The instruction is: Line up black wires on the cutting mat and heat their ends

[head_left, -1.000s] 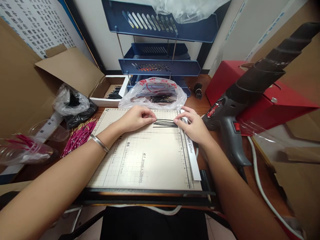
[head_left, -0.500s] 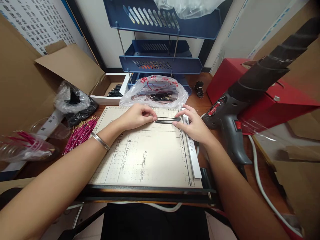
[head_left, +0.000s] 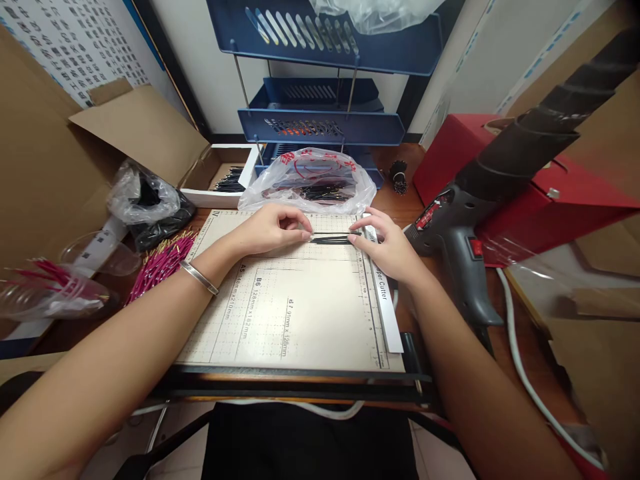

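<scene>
Several thin black wires [head_left: 333, 239] lie side by side near the top of the cream paper cutter board [head_left: 320, 313]. At their left ends is my left hand [head_left: 280, 230], its thumb and fingertips closed at the end of one wire. My right hand [head_left: 383, 241] is at their right ends, beside the white cutter rail [head_left: 385, 307]; its thumb and index finger are bent around the wire ends, which the fingertips partly hide.
Behind the board sit a plastic bag [head_left: 307, 173] of black wires and a blue rack [head_left: 320, 127]. Magenta wires [head_left: 163, 267] lie left. A heat gun [head_left: 465, 233] and red box [head_left: 450, 150] stand right.
My left hand has shifted slightly left and its fingers are a little more arched. My right thumb has moved slightly right and up along the wires.
</scene>
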Available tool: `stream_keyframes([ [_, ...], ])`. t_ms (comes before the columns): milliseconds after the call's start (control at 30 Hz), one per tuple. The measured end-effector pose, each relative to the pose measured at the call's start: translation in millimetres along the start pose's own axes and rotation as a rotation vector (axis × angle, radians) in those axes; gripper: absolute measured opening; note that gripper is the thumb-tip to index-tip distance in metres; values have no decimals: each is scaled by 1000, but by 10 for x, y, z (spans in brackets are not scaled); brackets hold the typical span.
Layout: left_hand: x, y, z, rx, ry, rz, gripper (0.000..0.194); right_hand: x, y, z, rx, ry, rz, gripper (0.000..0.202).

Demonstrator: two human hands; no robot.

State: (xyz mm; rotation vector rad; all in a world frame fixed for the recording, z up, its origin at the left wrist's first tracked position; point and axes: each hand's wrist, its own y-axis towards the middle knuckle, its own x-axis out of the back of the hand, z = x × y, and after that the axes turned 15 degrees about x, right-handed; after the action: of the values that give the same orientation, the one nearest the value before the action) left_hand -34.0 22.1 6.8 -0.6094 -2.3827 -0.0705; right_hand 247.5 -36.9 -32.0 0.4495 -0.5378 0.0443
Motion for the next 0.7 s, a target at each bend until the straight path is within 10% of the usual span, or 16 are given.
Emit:
stream_keyframes([
  [700, -22, 11, 5, -8, 51, 37, 34, -34, 15, 68, -33, -43, -27, 14],
])
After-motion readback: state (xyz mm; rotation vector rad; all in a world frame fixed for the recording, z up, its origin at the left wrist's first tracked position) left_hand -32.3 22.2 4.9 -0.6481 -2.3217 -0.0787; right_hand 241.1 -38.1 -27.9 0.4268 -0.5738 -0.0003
